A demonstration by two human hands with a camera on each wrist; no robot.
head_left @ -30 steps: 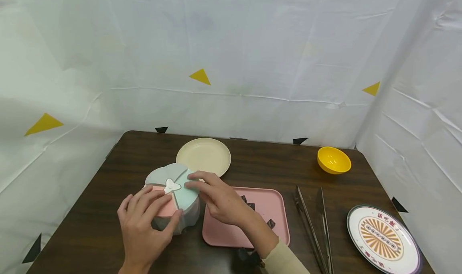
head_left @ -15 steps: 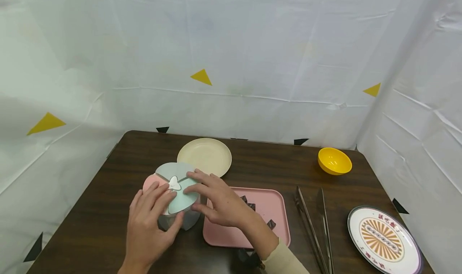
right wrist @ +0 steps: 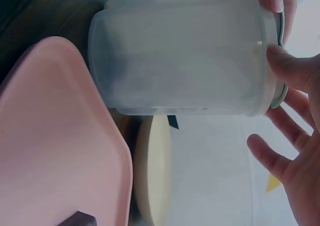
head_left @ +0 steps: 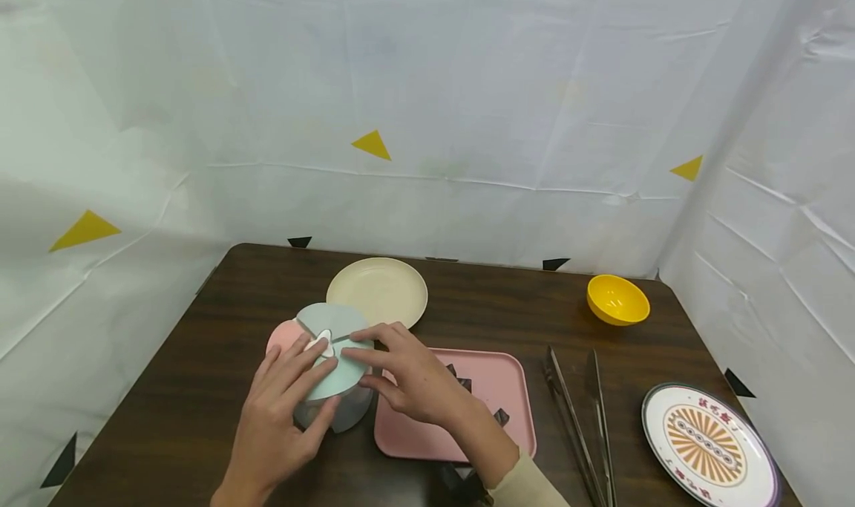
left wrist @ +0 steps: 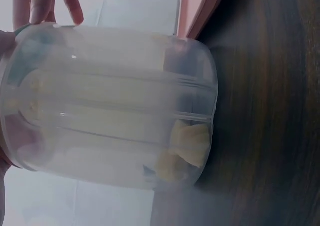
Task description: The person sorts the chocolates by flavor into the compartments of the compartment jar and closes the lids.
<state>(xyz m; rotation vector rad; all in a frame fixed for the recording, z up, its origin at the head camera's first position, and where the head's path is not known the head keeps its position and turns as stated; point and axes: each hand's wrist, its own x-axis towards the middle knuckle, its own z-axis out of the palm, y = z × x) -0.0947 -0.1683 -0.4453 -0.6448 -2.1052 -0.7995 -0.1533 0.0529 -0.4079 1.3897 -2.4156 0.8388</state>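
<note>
A frosted clear canister (left wrist: 115, 105) stands upright on the table at left of centre. Its round lid (head_left: 344, 379) has pink, grey-blue and mint sections with a small white piece in the middle. Pale yellow chunks (left wrist: 192, 143) show through the wall near its base. My left hand (head_left: 283, 407) grips the lid from the near left, fingers spread over the top and thumb at the side. From the right, my right hand (head_left: 421, 382) holds the lid, two fingertips on the mint section and its thumb (right wrist: 290, 65) against the rim.
A pink tray (head_left: 414, 442) with several dark cubes (head_left: 501, 416) lies right of the canister. Behind are a cream plate (head_left: 377, 292) and a yellow bowl (head_left: 617, 301). Metal tongs (head_left: 576, 418) and a patterned white plate (head_left: 706, 444) lie to the right.
The lid's coloured sections have turned clockwise seen from above; pink went from the front to the left. My left hand has shifted slightly right, and my right thumb has come to the rim.
</note>
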